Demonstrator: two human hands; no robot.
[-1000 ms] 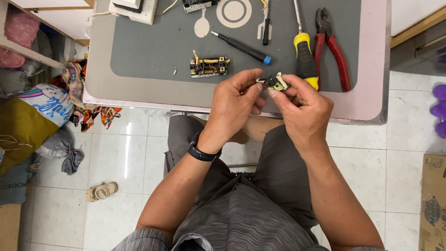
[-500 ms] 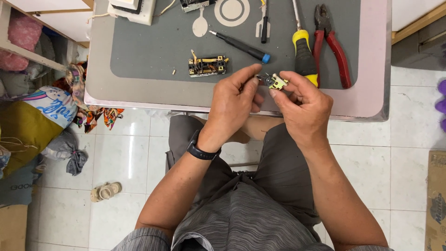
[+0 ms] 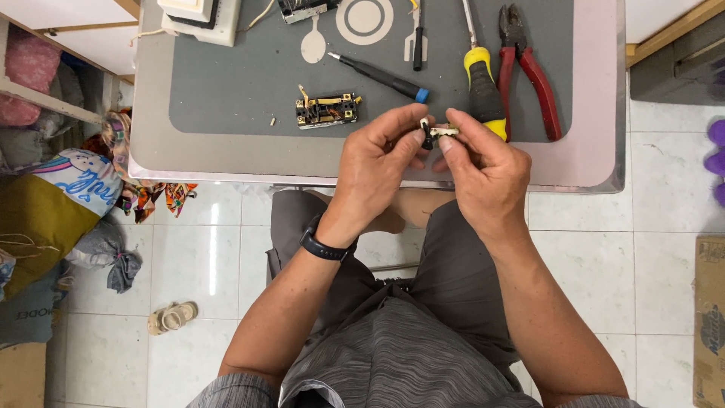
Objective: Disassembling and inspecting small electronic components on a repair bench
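My left hand [image 3: 377, 162] and my right hand [image 3: 487, 170] meet above the near edge of the table, both pinching a small metal and black switch part [image 3: 436, 134] between thumbs and fingertips. A black watch sits on my left wrist. On the grey mat [image 3: 226, 91], just left of my hands, lies a small black and brass switch mechanism [image 3: 327, 111].
On the mat lie a black-handled screwdriver with a blue tip [image 3: 381, 78], a yellow-handled screwdriver [image 3: 482, 83], red-handled pliers [image 3: 530, 68], tweezers [image 3: 418, 30] and a white switch housing [image 3: 204, 17]. Bags and cloth [image 3: 60, 204] crowd the tiled floor at left; a cardboard box [image 3: 710, 317] stands at right.
Both hands stay together on the small part with only slight finger shifts; the view has drifted a little.
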